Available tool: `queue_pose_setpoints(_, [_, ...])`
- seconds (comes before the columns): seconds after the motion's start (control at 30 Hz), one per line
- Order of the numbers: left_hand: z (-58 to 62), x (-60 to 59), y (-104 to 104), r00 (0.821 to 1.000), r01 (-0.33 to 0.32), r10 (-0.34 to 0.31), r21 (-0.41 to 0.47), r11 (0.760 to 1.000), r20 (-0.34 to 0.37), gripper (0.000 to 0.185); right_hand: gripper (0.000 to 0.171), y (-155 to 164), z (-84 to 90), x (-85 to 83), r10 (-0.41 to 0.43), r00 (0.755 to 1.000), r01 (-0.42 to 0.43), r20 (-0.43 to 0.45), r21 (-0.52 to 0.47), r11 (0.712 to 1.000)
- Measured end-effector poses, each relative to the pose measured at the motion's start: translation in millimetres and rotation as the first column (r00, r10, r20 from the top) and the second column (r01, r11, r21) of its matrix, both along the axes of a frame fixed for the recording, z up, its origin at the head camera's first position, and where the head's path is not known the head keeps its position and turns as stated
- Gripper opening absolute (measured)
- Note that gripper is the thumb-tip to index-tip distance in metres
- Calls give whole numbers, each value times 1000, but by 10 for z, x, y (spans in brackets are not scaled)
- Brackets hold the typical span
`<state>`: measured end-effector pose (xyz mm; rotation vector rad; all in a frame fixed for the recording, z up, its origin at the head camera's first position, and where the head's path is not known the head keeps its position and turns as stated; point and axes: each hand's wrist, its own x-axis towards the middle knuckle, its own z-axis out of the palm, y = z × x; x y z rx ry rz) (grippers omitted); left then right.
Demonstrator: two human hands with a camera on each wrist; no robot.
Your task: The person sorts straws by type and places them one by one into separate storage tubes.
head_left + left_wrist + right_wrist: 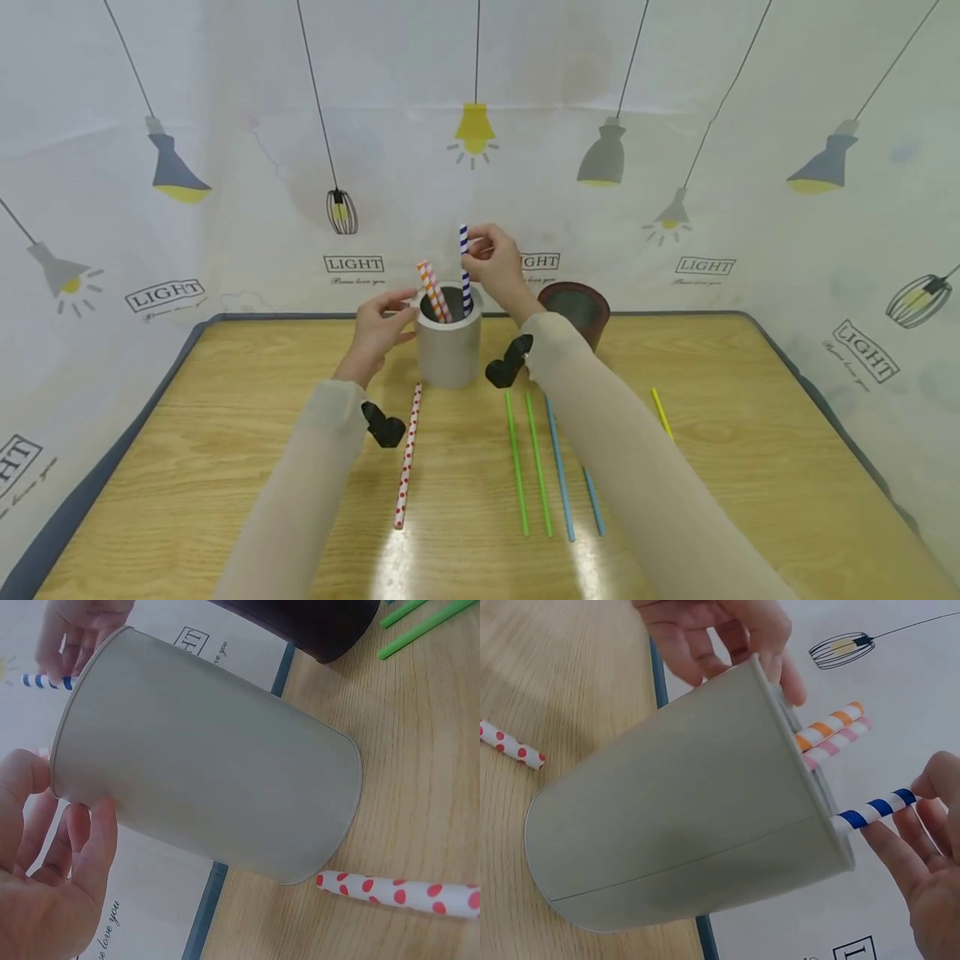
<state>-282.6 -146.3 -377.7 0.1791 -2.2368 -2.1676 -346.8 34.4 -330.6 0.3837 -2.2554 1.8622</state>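
Note:
A light grey cup (450,358) stands upright towards the back of the table. My left hand (381,329) holds it by the rim on its left side, thumb and fingers about the edge, as the right wrist view shows. Between thumb and fingers, my right hand (497,265) pinches a blue-and-white striped paper straw (463,242), whose lower end is inside the cup's mouth. An orange-striped straw (831,726) and a pink-striped straw (841,742) lean side by side in the same cup. Their lower ends are hidden by its wall.
A dark cup (577,304) stands behind my right forearm. In front lie a red-dotted straw (407,467), two green straws (517,475), two blue straws (560,471) and a yellow straw (660,410), partly covered by the sleeve. A patterned cloth backdrop (405,167) rises behind the table.

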Motion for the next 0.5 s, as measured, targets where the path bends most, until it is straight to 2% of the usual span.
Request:
queue_pose_setpoints(0.23, [-1, -6, -2, 1000, 9, -9, 4, 1000, 0, 37, 31, 13, -68, -8, 78, 995, -84, 68, 90, 992])
queue_pose_setpoints(0.5, [0, 10, -5, 1000, 7, -7, 1, 1000, -7, 37, 31, -12, -98, -35, 105, 992, -117, 65, 204, 972])
